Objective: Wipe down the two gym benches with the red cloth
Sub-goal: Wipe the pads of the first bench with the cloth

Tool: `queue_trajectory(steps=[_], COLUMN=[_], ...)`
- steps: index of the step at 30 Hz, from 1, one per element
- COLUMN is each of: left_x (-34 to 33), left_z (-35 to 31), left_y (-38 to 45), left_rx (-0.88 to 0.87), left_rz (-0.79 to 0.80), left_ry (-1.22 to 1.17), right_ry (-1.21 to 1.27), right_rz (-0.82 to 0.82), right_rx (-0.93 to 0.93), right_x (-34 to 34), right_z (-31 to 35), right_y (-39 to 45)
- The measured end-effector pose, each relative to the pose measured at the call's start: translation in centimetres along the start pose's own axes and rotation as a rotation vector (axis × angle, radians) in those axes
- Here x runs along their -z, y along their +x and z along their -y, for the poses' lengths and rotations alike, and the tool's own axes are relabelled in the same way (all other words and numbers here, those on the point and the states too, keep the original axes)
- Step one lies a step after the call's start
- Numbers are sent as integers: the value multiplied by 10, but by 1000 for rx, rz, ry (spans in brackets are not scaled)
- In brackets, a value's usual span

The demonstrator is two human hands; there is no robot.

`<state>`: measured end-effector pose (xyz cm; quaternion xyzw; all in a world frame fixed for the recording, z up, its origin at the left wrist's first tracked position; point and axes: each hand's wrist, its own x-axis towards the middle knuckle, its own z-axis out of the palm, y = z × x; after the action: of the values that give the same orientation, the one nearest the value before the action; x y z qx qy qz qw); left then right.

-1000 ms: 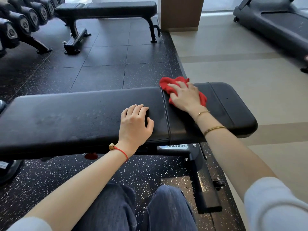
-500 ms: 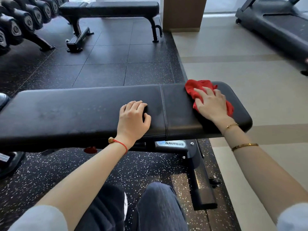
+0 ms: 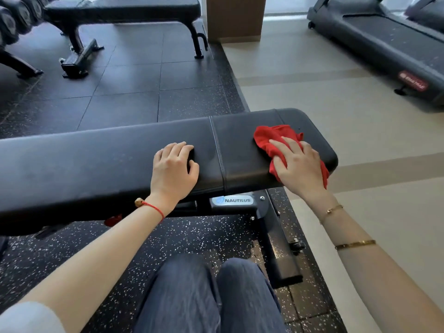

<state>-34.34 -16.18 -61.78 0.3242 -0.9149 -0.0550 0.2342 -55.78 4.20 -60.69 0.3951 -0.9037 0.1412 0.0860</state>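
Observation:
A black padded gym bench (image 3: 96, 164) stretches across in front of me. My right hand (image 3: 298, 167) lies flat on the bunched red cloth (image 3: 271, 138) and presses it onto the short seat pad at the bench's right end, close to the near edge. My left hand (image 3: 173, 169) rests on the long pad just left of the seam, its fingers bent and holding nothing. The second black bench (image 3: 134, 8) stands at the far side of the rubber floor, upper left.
A dumbbell rack (image 3: 14, 25) fills the far left corner. Treadmills (image 3: 384, 39) stand at the upper right on the beige floor, and a brown pillar (image 3: 235, 18) rises behind. The near bench's metal foot (image 3: 278, 248) sticks out beside my knees.
My right hand slid the red cloth rightward from the seam to the bench's right end, then back toward the near edge. My left hand stayed in place on the long pad.

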Motion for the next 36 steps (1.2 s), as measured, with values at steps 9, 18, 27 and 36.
queue_trajectory(steps=[9, 18, 27, 36], left_x=[-4, -1, -7, -11], left_z=[4, 7, 4, 5], left_y=[-1, 0, 3, 4], left_rx=[-72, -47, -55, -50], left_rz=[-26, -2, -36, -73], left_ry=[-40, -105, -22, -8], right_ry=[-19, 11, -62, 38], right_rz=[110, 2, 100, 130], right_rx=[-25, -6, -309, 208], right_x=[-8, -4, -8, -2], right_z=[51, 40, -1, 17], right_y=[35, -2, 89, 41])
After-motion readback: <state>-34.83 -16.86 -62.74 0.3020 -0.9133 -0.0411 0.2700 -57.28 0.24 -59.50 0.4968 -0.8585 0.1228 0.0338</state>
